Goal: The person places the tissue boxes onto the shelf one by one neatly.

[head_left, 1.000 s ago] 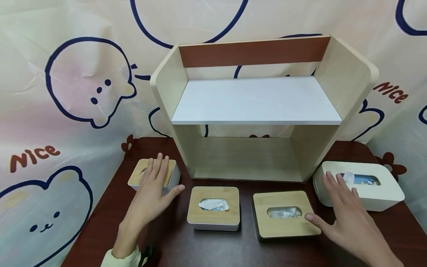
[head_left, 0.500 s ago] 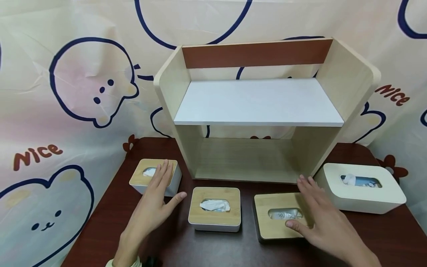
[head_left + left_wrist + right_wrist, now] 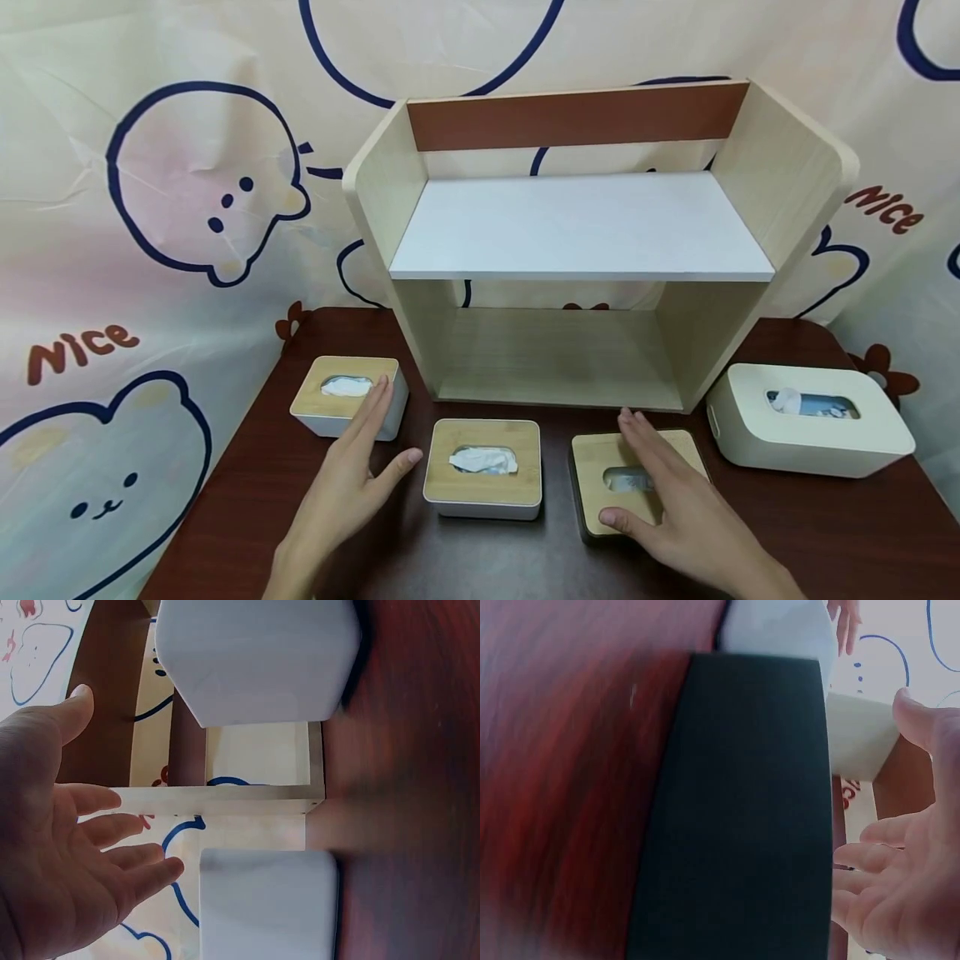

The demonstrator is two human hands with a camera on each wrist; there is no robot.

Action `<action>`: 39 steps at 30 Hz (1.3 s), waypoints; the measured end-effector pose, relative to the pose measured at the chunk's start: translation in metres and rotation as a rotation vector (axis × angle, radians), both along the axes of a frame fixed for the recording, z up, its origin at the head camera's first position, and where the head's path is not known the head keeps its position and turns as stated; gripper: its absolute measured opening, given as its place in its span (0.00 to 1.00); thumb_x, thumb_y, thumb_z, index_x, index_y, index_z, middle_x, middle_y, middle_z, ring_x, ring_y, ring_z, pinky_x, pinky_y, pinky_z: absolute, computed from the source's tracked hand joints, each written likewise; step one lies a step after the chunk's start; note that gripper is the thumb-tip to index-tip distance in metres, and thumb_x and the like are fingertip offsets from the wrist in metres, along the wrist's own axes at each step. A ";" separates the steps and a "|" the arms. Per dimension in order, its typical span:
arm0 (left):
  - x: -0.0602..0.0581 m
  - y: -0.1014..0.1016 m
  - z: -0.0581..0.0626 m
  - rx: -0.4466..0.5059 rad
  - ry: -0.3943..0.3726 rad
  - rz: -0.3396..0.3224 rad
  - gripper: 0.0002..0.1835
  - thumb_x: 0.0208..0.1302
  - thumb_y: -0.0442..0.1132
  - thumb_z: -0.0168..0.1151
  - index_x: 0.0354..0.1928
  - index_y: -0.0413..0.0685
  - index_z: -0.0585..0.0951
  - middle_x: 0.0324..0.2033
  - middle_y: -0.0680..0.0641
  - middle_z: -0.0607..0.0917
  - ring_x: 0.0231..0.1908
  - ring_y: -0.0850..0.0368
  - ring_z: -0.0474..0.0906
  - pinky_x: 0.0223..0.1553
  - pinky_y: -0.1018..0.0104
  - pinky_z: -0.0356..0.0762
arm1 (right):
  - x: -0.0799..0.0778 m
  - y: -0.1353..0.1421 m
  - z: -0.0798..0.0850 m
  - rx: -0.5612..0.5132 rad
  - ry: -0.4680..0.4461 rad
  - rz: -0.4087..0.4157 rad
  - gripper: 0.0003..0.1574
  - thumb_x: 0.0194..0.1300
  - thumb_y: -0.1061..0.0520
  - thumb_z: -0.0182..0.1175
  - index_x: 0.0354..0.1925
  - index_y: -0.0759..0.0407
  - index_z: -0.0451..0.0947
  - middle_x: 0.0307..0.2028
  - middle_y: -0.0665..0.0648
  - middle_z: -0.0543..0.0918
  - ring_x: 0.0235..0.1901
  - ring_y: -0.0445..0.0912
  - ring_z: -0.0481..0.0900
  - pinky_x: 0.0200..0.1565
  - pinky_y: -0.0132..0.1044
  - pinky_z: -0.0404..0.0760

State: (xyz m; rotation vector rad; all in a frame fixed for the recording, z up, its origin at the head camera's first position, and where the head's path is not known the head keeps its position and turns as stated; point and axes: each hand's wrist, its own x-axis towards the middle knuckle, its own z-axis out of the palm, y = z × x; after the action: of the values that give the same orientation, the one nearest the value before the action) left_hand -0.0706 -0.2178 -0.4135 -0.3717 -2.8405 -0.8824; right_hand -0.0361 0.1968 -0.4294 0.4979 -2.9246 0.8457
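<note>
My left hand (image 3: 337, 500), fingers straight, hovers between the left tissue box (image 3: 307, 402) and the middle tissue box (image 3: 483, 487); both have white bodies and bamboo-look lids. In the left wrist view, the hand (image 3: 82, 855) holds nothing, and white box sides (image 3: 255, 667) stand beyond it. My right hand (image 3: 686, 517), fingers extended, is over a dark-bodied tissue box (image 3: 600, 454) with a wooden lid, covering its right part. The right wrist view shows the dark side of that box (image 3: 742, 810) and the hand (image 3: 907, 877) above it, apart from the wood tabletop.
A larger cream tissue box (image 3: 817, 446) stands at the right. Behind the row rises a wooden shelf unit (image 3: 555, 354) with a white upper board (image 3: 581, 225). The dark wood table (image 3: 555, 575) meets a cartoon-printed cloth (image 3: 202, 333) at its left edge and back.
My right hand has moved left from near the cream box to over the dark tissue box. My left hand has drawn back toward me from the left box's lid. The boxes have stayed put.
</note>
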 end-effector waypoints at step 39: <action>0.018 0.017 -0.028 0.161 -0.077 -0.061 0.51 0.67 0.50 0.77 0.86 0.62 0.59 0.82 0.47 0.66 0.79 0.48 0.66 0.73 0.37 0.73 | 0.000 -0.086 -0.010 -0.510 -0.253 0.066 0.55 0.67 0.58 0.77 0.83 0.64 0.60 0.81 0.67 0.63 0.77 0.62 0.70 0.65 0.40 0.83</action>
State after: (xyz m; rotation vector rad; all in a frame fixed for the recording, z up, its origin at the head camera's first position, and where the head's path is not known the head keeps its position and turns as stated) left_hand -0.0522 -0.2010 -0.4416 -0.4148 -2.8143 -1.1517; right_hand -0.0360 0.1107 -0.4393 0.4707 -2.7380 1.7054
